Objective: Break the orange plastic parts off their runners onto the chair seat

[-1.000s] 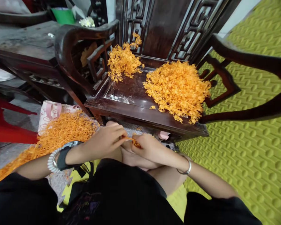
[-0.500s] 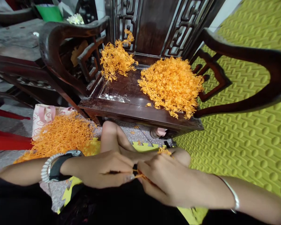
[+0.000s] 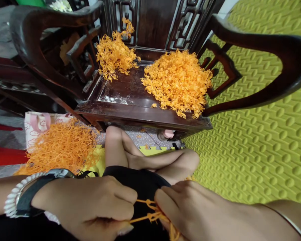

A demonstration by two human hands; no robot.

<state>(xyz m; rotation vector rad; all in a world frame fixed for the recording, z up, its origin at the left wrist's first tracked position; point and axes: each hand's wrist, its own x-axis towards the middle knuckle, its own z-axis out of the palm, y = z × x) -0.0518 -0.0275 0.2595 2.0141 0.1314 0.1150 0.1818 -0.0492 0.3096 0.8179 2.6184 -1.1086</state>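
Low over the lap, my left hand is closed on the ends of thin orange strands. My right hand is closed on the other part of the same orange knotted cord. Two strands run taut between the hands, with small knots or loops beside the right fingers. More looped cord hangs below my right hand, partly hidden by it. On the dark wooden chair ahead lie a large heap of orange knotted pieces and a smaller heap of them.
A pile of loose orange strands lies at the left, against a white bag with pink handles. The carved wooden chair stands close in front of crossed legs. Yellow textured matting spreads along the right.
My hands have moved nearer and slightly apart, drawing the strands out so that more cord shows between them. The view has shifted, with the chair now higher and farther left.
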